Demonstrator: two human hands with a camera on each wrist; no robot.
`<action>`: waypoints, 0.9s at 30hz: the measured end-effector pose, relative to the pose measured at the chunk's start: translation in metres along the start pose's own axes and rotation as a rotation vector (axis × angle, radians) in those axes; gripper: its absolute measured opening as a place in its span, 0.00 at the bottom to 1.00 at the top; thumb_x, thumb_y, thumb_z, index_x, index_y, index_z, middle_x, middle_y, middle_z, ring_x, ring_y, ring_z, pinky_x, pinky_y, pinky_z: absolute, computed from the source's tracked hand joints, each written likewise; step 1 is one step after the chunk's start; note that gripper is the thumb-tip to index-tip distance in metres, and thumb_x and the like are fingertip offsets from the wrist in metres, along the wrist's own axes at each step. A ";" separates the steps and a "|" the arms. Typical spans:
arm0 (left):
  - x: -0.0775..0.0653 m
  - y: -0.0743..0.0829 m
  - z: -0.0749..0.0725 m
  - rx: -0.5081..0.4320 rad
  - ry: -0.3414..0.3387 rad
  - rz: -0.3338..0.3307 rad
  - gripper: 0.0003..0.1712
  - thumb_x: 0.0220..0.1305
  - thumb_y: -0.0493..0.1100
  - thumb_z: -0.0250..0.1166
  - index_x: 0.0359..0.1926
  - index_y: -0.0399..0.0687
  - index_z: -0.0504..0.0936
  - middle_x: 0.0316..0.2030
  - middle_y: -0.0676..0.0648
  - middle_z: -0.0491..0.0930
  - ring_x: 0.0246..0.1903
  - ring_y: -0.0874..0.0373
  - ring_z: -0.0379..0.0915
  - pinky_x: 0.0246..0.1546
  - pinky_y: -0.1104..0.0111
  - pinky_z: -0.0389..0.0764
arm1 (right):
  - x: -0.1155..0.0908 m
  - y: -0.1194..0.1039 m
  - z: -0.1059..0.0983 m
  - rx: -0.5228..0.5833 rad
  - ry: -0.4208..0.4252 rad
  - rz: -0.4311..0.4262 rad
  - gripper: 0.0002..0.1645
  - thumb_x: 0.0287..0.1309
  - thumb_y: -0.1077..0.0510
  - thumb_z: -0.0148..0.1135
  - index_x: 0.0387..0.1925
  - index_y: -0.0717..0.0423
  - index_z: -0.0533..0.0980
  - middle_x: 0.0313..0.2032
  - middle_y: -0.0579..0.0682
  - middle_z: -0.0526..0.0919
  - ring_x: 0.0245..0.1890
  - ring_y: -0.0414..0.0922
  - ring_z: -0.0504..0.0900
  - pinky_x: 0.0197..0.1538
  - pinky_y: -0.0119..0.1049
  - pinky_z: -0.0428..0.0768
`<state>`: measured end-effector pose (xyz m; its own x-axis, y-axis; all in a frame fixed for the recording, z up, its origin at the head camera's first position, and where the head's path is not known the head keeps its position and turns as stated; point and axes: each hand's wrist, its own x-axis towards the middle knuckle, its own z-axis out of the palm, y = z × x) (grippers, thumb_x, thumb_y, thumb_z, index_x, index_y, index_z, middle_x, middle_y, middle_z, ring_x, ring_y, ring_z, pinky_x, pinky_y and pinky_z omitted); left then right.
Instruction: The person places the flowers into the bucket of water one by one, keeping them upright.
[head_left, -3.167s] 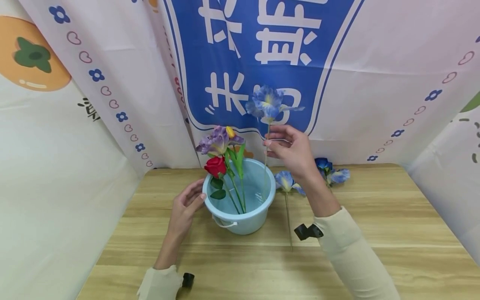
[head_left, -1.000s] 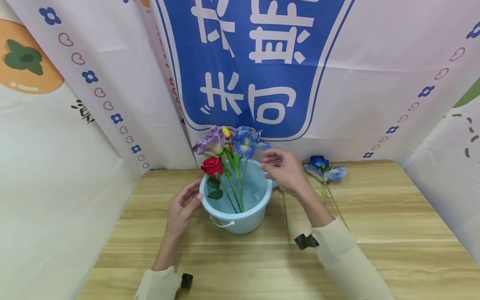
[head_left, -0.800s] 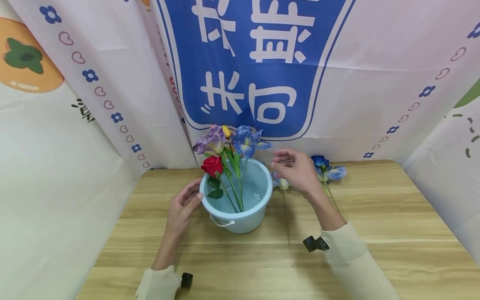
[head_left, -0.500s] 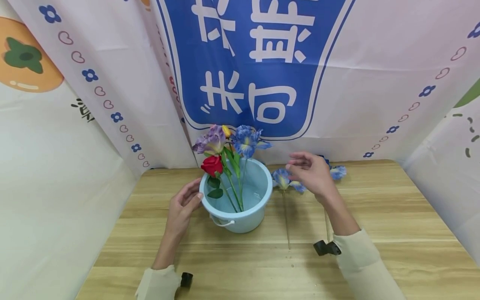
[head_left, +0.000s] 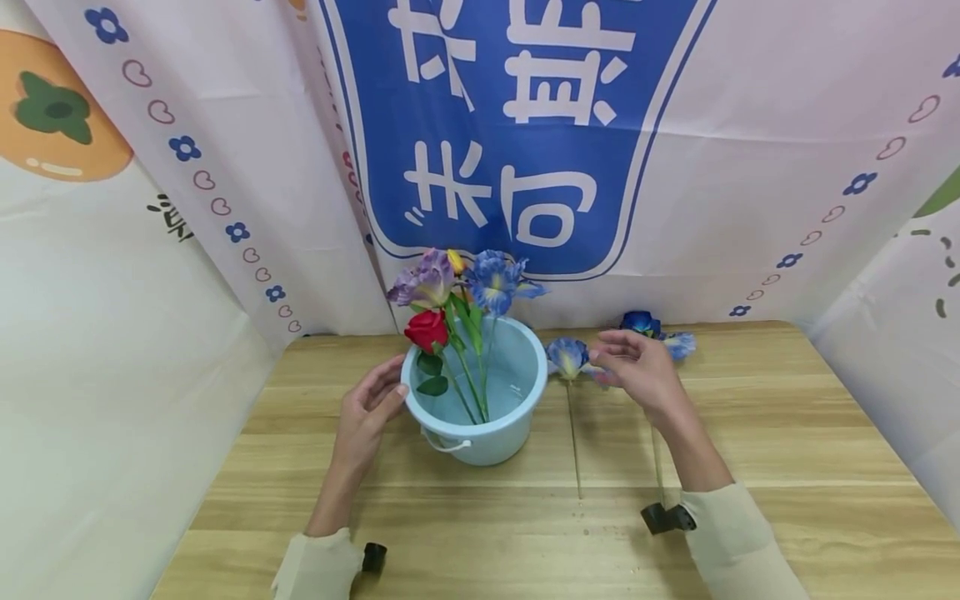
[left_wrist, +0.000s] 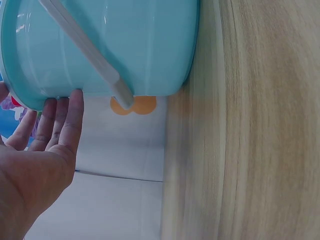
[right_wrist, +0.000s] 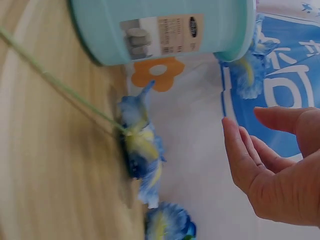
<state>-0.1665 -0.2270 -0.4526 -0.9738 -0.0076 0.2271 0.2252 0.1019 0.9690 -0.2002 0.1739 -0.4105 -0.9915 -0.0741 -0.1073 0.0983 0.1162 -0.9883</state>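
My left hand [head_left: 372, 406] rests against the left side of a light blue bucket [head_left: 491, 446], with fairly straight fingers [left_wrist: 76, 112] touching its outer wall under the rim and the thumb at the rim. Inside the bucket stand a red rose [head_left: 427, 330], a purple flower [head_left: 426, 279], a yellow bud [head_left: 455, 262] and a blue iris [head_left: 495, 282]. My right hand [head_left: 637, 367] hovers with nothing between its loosely bent fingers and thumb. Nearest to it is another blue iris [head_left: 567, 357] lying on the table, partly covered by the fingertips in the head view.
A dark blue flower [head_left: 641, 322] and one more blue iris [head_left: 679, 344] lie at the table's back edge, their stems partly hidden by the right arm. A white curtain with a blue printed sign [head_left: 517, 167] hangs behind the wooden table [head_left: 480, 533].
My right hand has let go of the blue iris, which now leans in the bucket, and has moved right and down over the iris on the table. The left hand has stayed at the bucket.
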 end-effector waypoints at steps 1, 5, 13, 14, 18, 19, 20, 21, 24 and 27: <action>0.000 0.000 0.000 0.001 0.000 0.001 0.29 0.76 0.35 0.63 0.74 0.37 0.73 0.57 0.57 0.83 0.54 0.66 0.84 0.54 0.71 0.91 | 0.000 0.003 0.000 0.004 -0.005 0.005 0.31 0.75 0.59 0.65 0.73 0.66 0.70 0.58 0.59 0.79 0.48 0.41 0.88 0.60 0.42 0.92; 0.000 0.000 0.000 -0.002 -0.002 0.002 0.29 0.76 0.34 0.63 0.74 0.36 0.73 0.57 0.57 0.83 0.54 0.66 0.84 0.54 0.70 0.91 | 0.002 0.015 -0.001 0.023 -0.023 0.029 0.31 0.75 0.60 0.64 0.73 0.67 0.69 0.59 0.60 0.78 0.52 0.44 0.87 0.64 0.45 0.90; 0.000 0.000 -0.001 -0.005 -0.003 -0.002 0.29 0.76 0.35 0.63 0.75 0.36 0.73 0.60 0.50 0.83 0.54 0.66 0.84 0.55 0.70 0.91 | 0.010 0.042 0.005 -0.040 -0.060 0.063 0.33 0.74 0.59 0.66 0.73 0.70 0.70 0.62 0.67 0.79 0.58 0.56 0.86 0.61 0.44 0.91; 0.000 0.000 -0.001 -0.006 -0.002 -0.004 0.29 0.76 0.35 0.63 0.75 0.36 0.73 0.60 0.48 0.82 0.54 0.66 0.84 0.55 0.70 0.91 | 0.011 0.045 0.006 -0.049 -0.069 0.065 0.33 0.73 0.59 0.66 0.72 0.71 0.70 0.61 0.68 0.80 0.57 0.56 0.87 0.60 0.44 0.92; 0.000 0.001 0.000 -0.007 -0.002 -0.011 0.29 0.76 0.34 0.63 0.75 0.37 0.72 0.64 0.39 0.80 0.54 0.66 0.84 0.55 0.70 0.91 | 0.013 0.056 0.009 -0.056 -0.109 0.081 0.32 0.72 0.62 0.66 0.71 0.73 0.70 0.63 0.73 0.81 0.58 0.60 0.87 0.58 0.44 0.92; 0.000 0.001 0.000 -0.007 -0.003 -0.012 0.29 0.76 0.34 0.63 0.75 0.37 0.72 0.65 0.37 0.80 0.54 0.66 0.84 0.55 0.69 0.91 | 0.013 0.058 0.009 -0.057 -0.117 0.093 0.32 0.72 0.62 0.66 0.71 0.74 0.70 0.63 0.73 0.81 0.58 0.61 0.88 0.58 0.45 0.92; 0.000 0.001 0.000 -0.006 -0.002 -0.012 0.29 0.76 0.34 0.63 0.75 0.36 0.72 0.65 0.36 0.79 0.54 0.66 0.84 0.55 0.69 0.91 | 0.014 0.060 0.010 -0.060 -0.121 0.109 0.32 0.72 0.63 0.66 0.71 0.73 0.70 0.63 0.73 0.81 0.58 0.62 0.88 0.59 0.45 0.92; 0.000 0.001 0.000 -0.006 -0.003 -0.012 0.29 0.76 0.35 0.63 0.75 0.36 0.72 0.65 0.35 0.79 0.54 0.66 0.84 0.55 0.70 0.91 | 0.014 0.061 0.010 -0.059 -0.128 0.123 0.32 0.72 0.63 0.66 0.71 0.73 0.70 0.63 0.73 0.81 0.58 0.62 0.88 0.59 0.46 0.92; 0.000 0.001 0.000 -0.008 -0.001 -0.011 0.29 0.76 0.34 0.63 0.74 0.36 0.73 0.64 0.37 0.80 0.54 0.66 0.84 0.55 0.70 0.91 | 0.015 0.065 0.012 -0.066 -0.140 0.159 0.32 0.72 0.63 0.66 0.71 0.73 0.69 0.63 0.73 0.81 0.57 0.61 0.89 0.59 0.46 0.92; 0.000 0.001 0.000 -0.007 0.002 -0.011 0.29 0.76 0.34 0.63 0.74 0.36 0.73 0.63 0.38 0.81 0.54 0.65 0.84 0.55 0.70 0.91 | 0.017 0.070 0.014 -0.058 -0.164 0.175 0.32 0.72 0.66 0.65 0.71 0.76 0.68 0.61 0.74 0.82 0.56 0.60 0.90 0.58 0.46 0.92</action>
<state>-0.1662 -0.2266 -0.4515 -0.9762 -0.0107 0.2168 0.2148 0.0945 0.9721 -0.2089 0.1666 -0.4834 -0.9321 -0.2074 -0.2970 0.2573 0.1982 -0.9458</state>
